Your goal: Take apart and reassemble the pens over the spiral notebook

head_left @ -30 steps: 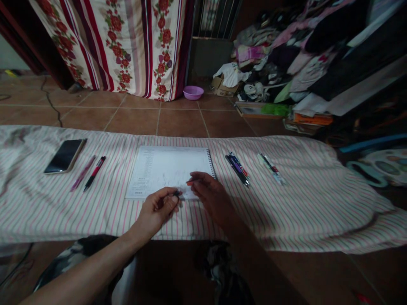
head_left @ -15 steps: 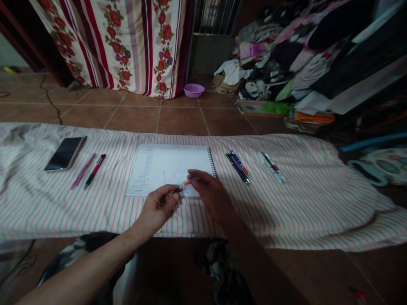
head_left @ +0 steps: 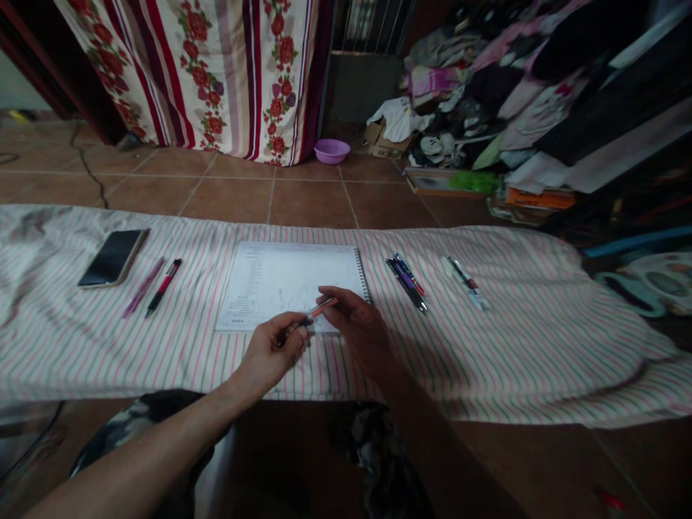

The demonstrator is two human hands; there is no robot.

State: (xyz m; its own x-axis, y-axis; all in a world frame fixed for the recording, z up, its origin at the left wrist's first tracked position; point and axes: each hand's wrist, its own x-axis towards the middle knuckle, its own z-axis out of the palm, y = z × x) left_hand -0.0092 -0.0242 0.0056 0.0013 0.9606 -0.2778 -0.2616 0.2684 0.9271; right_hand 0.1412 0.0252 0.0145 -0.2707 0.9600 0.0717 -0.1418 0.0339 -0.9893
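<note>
On the cloth-covered table (head_left: 519,331) lies a notebook (head_left: 303,274). Over its near edge, the left hand (head_left: 275,349) and right hand (head_left: 361,330) face each other. A phone (head_left: 113,258) lies at the left, two pens (head_left: 163,287) between it and the notebook. An orange pen (head_left: 323,307) spans the hands: left grip pinched on its dark end, right grip narrow about its orange end.

Dim light on my end. Worktop (head_left: 540,324) under striped cloth in front of me. Brown tile floor (head_left: 232,198), pale grout. Floral striped curtain (head_left: 232,79) at my 11 o'clock, purple basin (head_left: 331,152) and barred window (head_left: 370,29) at 12, clothes heap (head_left: 470,108) at 1.
</note>
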